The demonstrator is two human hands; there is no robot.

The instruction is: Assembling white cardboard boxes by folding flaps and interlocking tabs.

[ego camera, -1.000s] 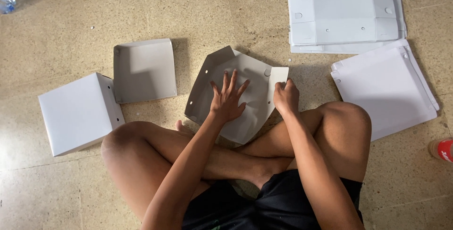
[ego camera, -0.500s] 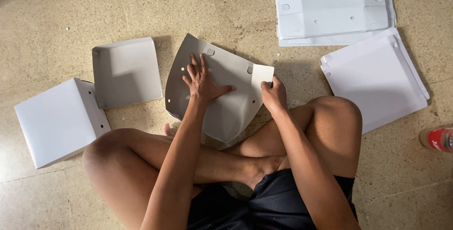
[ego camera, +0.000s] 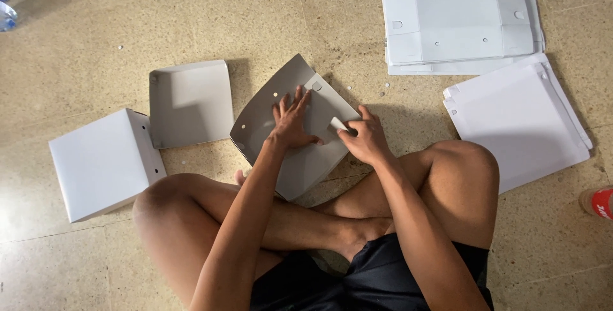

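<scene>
The left hand (ego camera: 290, 122) lies flat and open on a grey box sheet (ego camera: 281, 151). The right hand (ego camera: 365, 138) pinches its flap (ego camera: 337, 124). Speckled tan floor (ego camera: 211, 17) lies all around.

Warm indoor light, moderately bright, coming from upper right; soft shadows fall left of the folded box (ego camera: 102, 164) and tray (ego camera: 190, 103). Glare on floor (ego camera: 13, 212) at lower left. Sharp focus, slight wide-angle stretch at edges.

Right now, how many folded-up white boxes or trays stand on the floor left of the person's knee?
2: a shallow open tray beside the sheet under the left hand, and a closed box further left by the knee. Flat stacks may hide others.
</scene>
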